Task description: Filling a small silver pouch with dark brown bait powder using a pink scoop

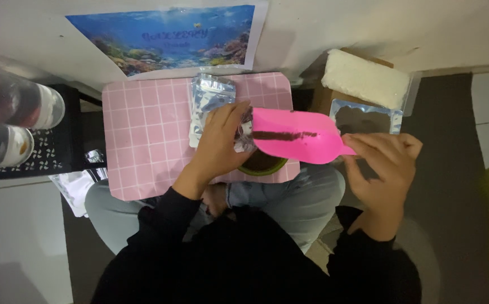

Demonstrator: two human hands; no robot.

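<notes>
Two hands: both busy over the front right corner of the pink board (143, 129), which rests on the person's lap.
Left hand (219, 141): fingers curled shut around a silver pouch (245, 135), held just above the board's front right edge; only a crinkled bit of foil shows between fingers and scoop.
Right hand (382, 160): off the board's right side, fingers pinched together on the handle end of the scoop (295, 141).
Scoop: pink plastic, held level, broad end toward the pouch, touching or just at its mouth; cannot tell which.
Powder (284, 135): thin dark brown line along the middle of the scoop.
Bowl (264, 164): green rim, dark contents, sits at the front right edge of the board, right under the scoop, mostly hidden by it.
Spare pouches (211, 101): flat silver stack lying on the board near its back edge, right of centre, partly under the left hand.
Board: pink with a white grid, back edge near the wall.
Poster (171, 36): blue underwater picture on the wall past the back edge.
White block (365, 79): wrapped white packet on a cardboard box, well right of the board.
Tray (365, 115): shiny foil-edged piece just beyond the scoop handle, below the white block.
Jars (14, 112): clear containers on a black rack, left of the board.
Clothing: black sleeves, light jeans, person seated on the floor.
</notes>
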